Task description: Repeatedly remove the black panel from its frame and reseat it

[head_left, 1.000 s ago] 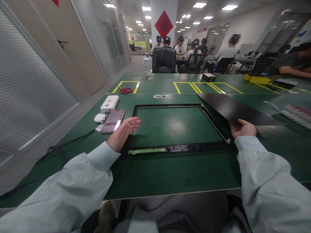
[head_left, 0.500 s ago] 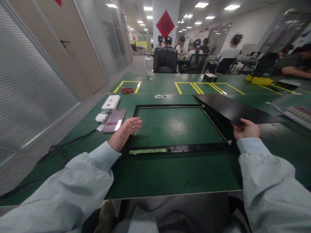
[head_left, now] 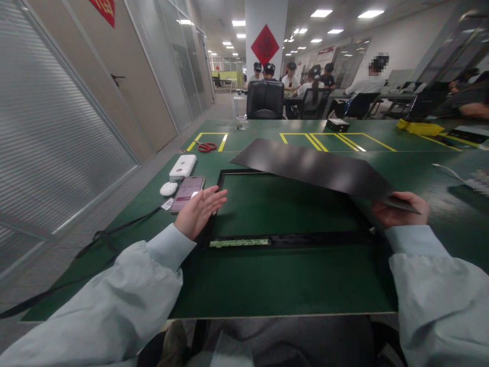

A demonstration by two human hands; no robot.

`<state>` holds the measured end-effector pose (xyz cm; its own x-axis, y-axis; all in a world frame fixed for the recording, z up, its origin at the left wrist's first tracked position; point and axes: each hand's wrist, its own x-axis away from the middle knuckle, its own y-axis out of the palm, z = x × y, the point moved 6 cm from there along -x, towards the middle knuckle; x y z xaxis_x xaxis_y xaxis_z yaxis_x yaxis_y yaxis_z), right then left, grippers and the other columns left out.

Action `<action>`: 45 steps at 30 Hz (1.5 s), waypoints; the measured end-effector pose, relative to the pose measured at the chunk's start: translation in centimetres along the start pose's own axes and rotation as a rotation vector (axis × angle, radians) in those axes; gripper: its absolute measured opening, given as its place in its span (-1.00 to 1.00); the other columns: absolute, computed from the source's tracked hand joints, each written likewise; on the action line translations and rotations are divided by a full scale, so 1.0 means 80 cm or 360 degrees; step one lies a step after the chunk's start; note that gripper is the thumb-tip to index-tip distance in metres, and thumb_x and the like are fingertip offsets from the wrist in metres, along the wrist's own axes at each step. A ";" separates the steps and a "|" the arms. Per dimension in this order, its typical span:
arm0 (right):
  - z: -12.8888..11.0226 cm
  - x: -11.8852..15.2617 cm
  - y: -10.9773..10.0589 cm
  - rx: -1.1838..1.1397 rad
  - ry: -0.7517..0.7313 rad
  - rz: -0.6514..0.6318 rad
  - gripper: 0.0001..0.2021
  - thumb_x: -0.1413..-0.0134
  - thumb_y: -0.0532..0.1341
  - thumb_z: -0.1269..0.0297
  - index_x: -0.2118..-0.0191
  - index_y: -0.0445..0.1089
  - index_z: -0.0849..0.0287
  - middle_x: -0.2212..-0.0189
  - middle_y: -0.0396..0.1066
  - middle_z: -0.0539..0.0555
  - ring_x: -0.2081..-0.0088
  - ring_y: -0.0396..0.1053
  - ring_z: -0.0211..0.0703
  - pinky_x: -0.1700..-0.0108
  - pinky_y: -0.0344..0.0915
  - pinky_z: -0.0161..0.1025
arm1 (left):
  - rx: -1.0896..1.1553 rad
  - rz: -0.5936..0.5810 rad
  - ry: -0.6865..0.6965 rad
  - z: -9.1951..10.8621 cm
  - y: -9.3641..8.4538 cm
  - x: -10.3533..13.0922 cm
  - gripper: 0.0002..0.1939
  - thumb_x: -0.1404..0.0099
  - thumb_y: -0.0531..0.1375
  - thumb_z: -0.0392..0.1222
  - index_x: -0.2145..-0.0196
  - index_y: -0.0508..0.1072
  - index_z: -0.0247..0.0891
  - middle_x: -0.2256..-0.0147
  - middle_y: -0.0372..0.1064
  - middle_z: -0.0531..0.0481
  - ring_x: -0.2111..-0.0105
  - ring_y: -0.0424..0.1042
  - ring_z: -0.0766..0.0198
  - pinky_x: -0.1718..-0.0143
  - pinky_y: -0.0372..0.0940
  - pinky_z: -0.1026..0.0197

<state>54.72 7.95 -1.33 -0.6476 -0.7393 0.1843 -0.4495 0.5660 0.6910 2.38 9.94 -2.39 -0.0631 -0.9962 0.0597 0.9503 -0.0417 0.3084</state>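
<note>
- Above a green work table (head_left: 290, 280), a thin dark panel (head_left: 317, 165) hangs slantwise over the far and right-hand parts of a black frame (head_left: 324, 238), held by one hand alone
- At the panel's near right corner, the person's right hand (head_left: 401, 211) grips the edge, thumb on top and fingers apparently curled beneath; part of that grip is hidden
- Over the frame's left side, the left hand (head_left: 200, 209) is spread and carries nothing, palm turned inward, fingers pointing toward the middle; whether its lower edge brushes the frame, the view does not settle
- Along the frame's near rail, a pale green strip (head_left: 239, 243), apparently a circuit board, lies exposed toward the left; a dragged panel edge could scrape it, so clearance there seems wise
- With so wide a panel pinched at one corner, the far end likely tends to dip or twist; a steady wrist and slow movement should suit it, and the unloaded left hand looks well placed to support the opposite edge
- Holding by the rims rather than the broad face would probably spare it prints and scratches
- Near the left hand sit a phone (head_left: 187, 193) and a white box-shaped device (head_left: 183, 166), within reach of a careless sleeve
</note>
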 end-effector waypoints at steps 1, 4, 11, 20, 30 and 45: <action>0.001 0.003 0.003 0.0049 0.0033 -0.0051 -0.54 0.45 0.15 0.52 0.26 0.45 0.10 0.37 0.53 0.12 0.45 0.44 -0.10 0.50 0.40 -0.21 | 0.0023 -0.0022 -0.0022 0.001 0.002 0.000 -0.45 -0.38 0.15 0.19 -0.10 0.46 -0.29 -0.10 0.58 -0.30 -0.22 0.45 -0.10 -0.35 0.14 -0.13; 0.004 0.021 0.018 0.0266 0.0101 -0.0288 -0.51 0.44 0.17 0.49 0.21 0.49 0.08 0.29 0.57 0.15 0.31 0.53 0.03 0.28 0.53 -0.01 | 0.0101 -0.0110 -0.0035 0.007 0.009 0.001 -0.39 -0.40 0.09 0.21 -0.14 0.47 -0.33 -0.02 0.62 -0.29 -0.26 0.42 -0.15 -0.32 0.19 -0.17; 0.013 0.062 0.031 0.0592 0.0149 -0.0449 -0.56 0.40 0.21 0.48 0.23 0.53 0.08 0.16 0.61 0.18 -0.06 0.53 0.27 -0.05 0.52 0.23 | 0.0145 -0.0169 -0.0016 0.010 0.012 0.005 -0.37 -0.10 0.37 -0.09 -0.14 0.53 -0.28 -0.01 0.63 -0.21 -0.11 0.54 -0.30 -0.13 0.42 -0.26; 0.019 0.053 0.025 0.0634 0.0332 -0.0443 -0.62 0.21 0.22 0.30 0.16 0.55 0.13 0.25 0.60 0.22 0.08 0.57 0.24 0.11 0.55 0.16 | 0.0050 -0.0021 0.0112 0.019 -0.001 0.002 -0.31 -0.06 0.39 -0.13 -0.18 0.53 -0.30 0.02 0.64 -0.21 -0.11 0.54 -0.35 -0.10 0.46 -0.27; 0.027 0.017 0.017 0.0907 0.0467 -0.0470 -0.53 0.20 0.24 0.35 0.03 0.47 0.11 0.32 0.64 0.19 0.72 -0.12 -0.39 0.77 -0.08 -0.39 | 0.0088 0.0322 0.0205 0.024 -0.037 -0.012 -0.56 -0.05 0.40 -0.23 0.06 0.62 -0.28 0.20 0.69 -0.09 0.04 0.64 -0.14 -0.05 0.54 -0.12; 0.030 0.023 0.017 0.0867 0.0368 -0.0784 -0.55 -0.05 0.23 0.19 -0.09 0.47 0.05 0.14 0.66 0.29 0.74 -0.07 -0.40 0.78 -0.04 -0.40 | 0.0215 0.0479 0.0196 0.024 -0.032 -0.002 -0.59 0.06 0.47 -0.24 0.19 0.61 -0.31 0.30 0.67 -0.11 0.07 0.64 -0.17 0.04 0.55 -0.06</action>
<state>51.42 8.23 -1.69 -0.1762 -0.9761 0.1275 -0.9311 0.2073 0.3002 -0.63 10.39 -1.37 0.2591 -0.9643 0.0544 0.8714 0.2577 0.4175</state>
